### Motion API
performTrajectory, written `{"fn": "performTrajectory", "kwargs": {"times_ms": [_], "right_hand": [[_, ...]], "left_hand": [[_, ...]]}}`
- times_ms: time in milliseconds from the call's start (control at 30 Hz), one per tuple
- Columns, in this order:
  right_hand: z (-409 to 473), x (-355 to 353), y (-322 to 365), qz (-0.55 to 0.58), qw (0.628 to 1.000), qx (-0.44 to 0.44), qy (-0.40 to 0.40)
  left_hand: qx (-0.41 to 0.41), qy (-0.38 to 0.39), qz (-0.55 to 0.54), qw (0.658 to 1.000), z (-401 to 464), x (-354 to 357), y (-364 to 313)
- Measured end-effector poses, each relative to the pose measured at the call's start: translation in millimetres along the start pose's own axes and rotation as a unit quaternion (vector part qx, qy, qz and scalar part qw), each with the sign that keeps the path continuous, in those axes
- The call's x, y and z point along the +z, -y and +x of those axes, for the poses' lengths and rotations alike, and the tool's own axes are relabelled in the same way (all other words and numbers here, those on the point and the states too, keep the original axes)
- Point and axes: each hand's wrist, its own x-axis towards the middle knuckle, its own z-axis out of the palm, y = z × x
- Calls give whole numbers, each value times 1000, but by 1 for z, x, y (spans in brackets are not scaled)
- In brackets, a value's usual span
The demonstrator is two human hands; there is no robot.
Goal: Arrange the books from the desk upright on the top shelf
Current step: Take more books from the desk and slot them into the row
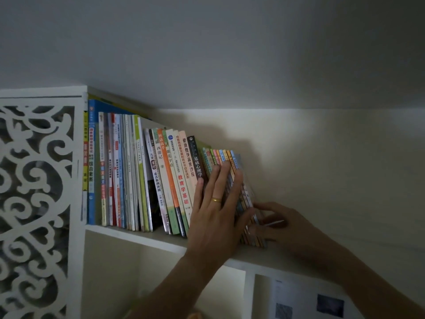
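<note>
black spine [197, 158] 基础心理学, cream spine [159, 153] probably 西游记

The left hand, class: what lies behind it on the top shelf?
The left hand lies flat against the spines of thin colourful books; their tops show above the fingers, but the spines' middles are covered.

Home study: filled white bookshelf [128, 233], carved panel [34, 180].

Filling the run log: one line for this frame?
left hand: flat on thin books | right hand: at their base | books: leaning left | top shelf: row unfinished
</note>
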Motion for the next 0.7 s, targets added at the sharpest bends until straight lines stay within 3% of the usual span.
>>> {"fn": "performTrajectory", "kwargs": {"times_ms": [133, 267, 367, 467, 567, 700], "right_hand": [[-7, 3, 5, -38, 999, 12, 4], [-31, 16, 30, -179, 983, 22, -18], [-49, 36, 33, -324, 941, 28, -91], [-75, 57, 21, -440, 869, -27, -222], [-99, 66, 3, -474, 819, -112, -303], [-133, 73, -17, -461, 816, -173, -302]], "left_hand": [[0, 0, 15, 1000, -1, -2, -4], [6, -5, -24, 1000, -7, -10, -8], [43, -12, -68, 997, -31, -12, -10], [120, -17, -59, 991, -79, -8, -9], [77, -53, -66, 993, -109, -12, -18], [42, -50, -112, 992, -111, -21, -24]]}}
